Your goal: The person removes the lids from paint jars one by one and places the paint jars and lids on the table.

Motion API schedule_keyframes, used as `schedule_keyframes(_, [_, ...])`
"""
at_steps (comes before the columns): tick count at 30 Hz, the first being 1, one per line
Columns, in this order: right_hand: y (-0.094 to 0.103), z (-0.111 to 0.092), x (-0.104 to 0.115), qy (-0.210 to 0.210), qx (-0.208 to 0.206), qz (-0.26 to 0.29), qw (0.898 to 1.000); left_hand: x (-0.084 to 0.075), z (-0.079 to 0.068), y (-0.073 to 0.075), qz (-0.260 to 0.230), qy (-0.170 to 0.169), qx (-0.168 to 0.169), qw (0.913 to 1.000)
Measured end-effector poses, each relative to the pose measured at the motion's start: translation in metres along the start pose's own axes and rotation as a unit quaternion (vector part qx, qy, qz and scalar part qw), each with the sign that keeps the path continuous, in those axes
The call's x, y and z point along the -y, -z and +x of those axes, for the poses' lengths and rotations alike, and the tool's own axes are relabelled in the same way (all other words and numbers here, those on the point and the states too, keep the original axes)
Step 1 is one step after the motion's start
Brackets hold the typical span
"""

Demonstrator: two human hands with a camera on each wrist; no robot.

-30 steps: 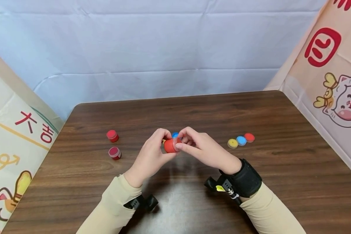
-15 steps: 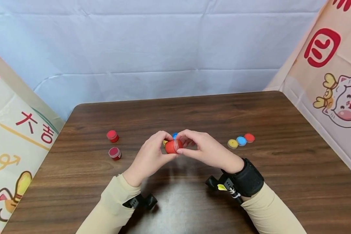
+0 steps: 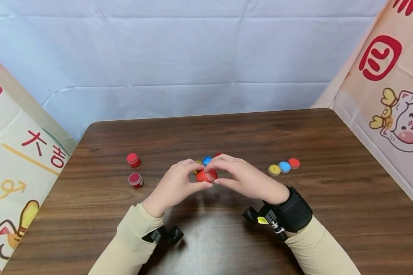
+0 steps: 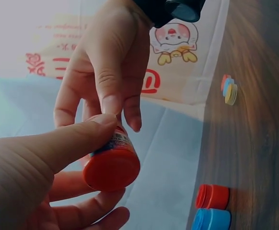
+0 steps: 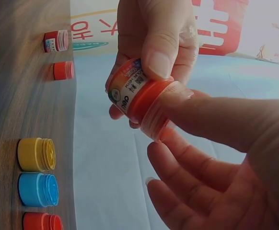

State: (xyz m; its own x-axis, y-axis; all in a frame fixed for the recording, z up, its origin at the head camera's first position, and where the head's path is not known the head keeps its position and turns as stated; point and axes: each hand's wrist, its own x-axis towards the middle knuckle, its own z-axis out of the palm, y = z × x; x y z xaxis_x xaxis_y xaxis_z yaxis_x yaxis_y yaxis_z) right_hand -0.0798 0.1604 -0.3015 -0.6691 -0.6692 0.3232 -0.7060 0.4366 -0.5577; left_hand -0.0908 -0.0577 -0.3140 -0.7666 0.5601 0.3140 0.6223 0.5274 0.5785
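My left hand (image 3: 173, 185) grips an orange-red paint jar (image 5: 130, 96) above the middle of the table, thumb on top and fingers beneath. The jar lies tipped on its side, with its base (image 4: 111, 168) facing the left wrist camera. At its other end my right hand (image 3: 246, 181) pinches the clear-rimmed lid (image 5: 155, 117) between thumb and fingers. The lid sits on the jar. Behind the hands stand lidless paint jars: a yellow jar (image 5: 31, 154), a blue jar (image 5: 33, 189) and a red jar (image 5: 36, 221), partly hidden in the head view.
Two lidded jars stand on the left, a red jar (image 3: 133, 160) and a dark red jar (image 3: 135, 180). On the right lie a yellow lid (image 3: 274, 170), a blue lid (image 3: 284, 166) and a red lid (image 3: 294, 163). Cloth hangings (image 3: 192, 57) surround the brown table (image 3: 227, 130).
Both hands and the jar have shifted slightly right and toward me, with the fingers around the lid changing position. More of the yellow, blue and red jars behind shows.
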Motion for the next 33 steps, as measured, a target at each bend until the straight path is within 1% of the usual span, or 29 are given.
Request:
schedule_keyframes(2, [0.0,0.0,0.0,0.002,0.004,-0.002,1.0,0.0,0.0,0.001,-0.007,0.003,0.012,0.9999])
schedule_keyframes(4, [0.0,0.0,0.0,0.001,0.008,-0.006,1.0,0.0,0.0,0.002,-0.003,0.011,0.027,0.9996])
schedule_keyframes(8, [0.001,-0.001,0.001,-0.009,0.016,-0.012,1.0,0.003,0.001,0.003,0.032,0.038,0.062,0.9968])
schedule_keyframes(11, [0.003,-0.002,0.002,-0.018,0.021,-0.017,0.999,0.009,0.002,0.002,0.062,0.062,0.085,0.9926])
schedule_keyframes(13, [0.006,-0.003,0.002,-0.027,0.024,-0.021,0.999,0.013,0.004,0.0,0.072,0.084,0.096,0.9892])
schedule_keyframes(15, [0.009,-0.004,0.002,-0.032,0.029,-0.026,0.999,0.018,0.005,-0.002,0.08,0.108,0.1,0.9859])
schedule_keyframes(18, [0.015,-0.007,0.002,-0.043,0.032,-0.034,0.998,0.026,0.005,-0.005,0.079,0.14,0.101,0.9819])
schedule_keyframes(20, [0.02,-0.01,0.001,-0.049,0.03,-0.035,0.998,0.029,0.005,-0.007,0.075,0.149,0.098,0.9812])
schedule_keyframes(23, [0.03,-0.016,0.001,-0.061,0.016,-0.044,0.997,0.034,0.006,-0.01,0.071,0.15,0.092,0.9818])
schedule_keyframes(26, [0.042,-0.024,0.0,-0.09,0.016,-0.063,0.994,0.037,0.006,-0.013,0.073,0.156,0.088,0.9812])
schedule_keyframes(28, [0.05,-0.03,-0.001,-0.124,0.03,-0.077,0.989,0.039,0.006,-0.015,0.08,0.161,0.09,0.9795])
schedule_keyframes(30, [0.057,-0.037,-0.003,-0.162,0.051,-0.092,0.981,0.041,0.005,-0.017,0.092,0.161,0.095,0.978])
schedule_keyframes(33, [0.067,-0.046,-0.007,-0.218,0.07,-0.104,0.968,0.043,0.005,-0.019,0.108,0.154,0.106,0.9764])
